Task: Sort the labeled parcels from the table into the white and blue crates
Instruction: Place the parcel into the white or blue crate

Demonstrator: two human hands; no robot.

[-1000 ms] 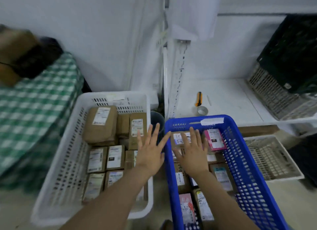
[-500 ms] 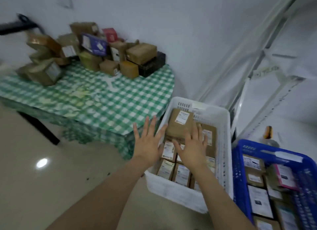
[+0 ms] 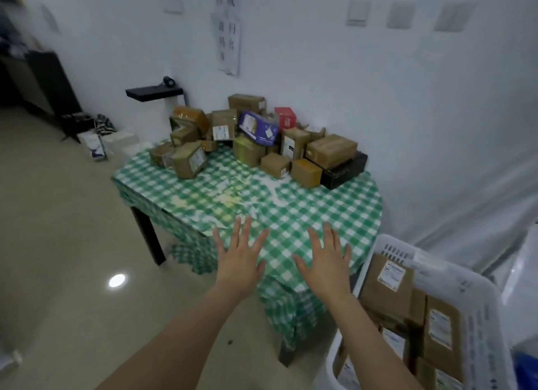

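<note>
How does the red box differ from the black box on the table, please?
The red box sits at the back, near the wall; the black box lies long and flat at the front right. A brown carton rests on the black box, none on the red box. Both are unsorted parcels on the table.

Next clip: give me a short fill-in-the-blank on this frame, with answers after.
The left hand and right hand are both ____, holding nothing.
The parcels lie on a table whose checked cloth is white and ____.
The crate next to the table is ____.
Answers: open; green; white.
</note>
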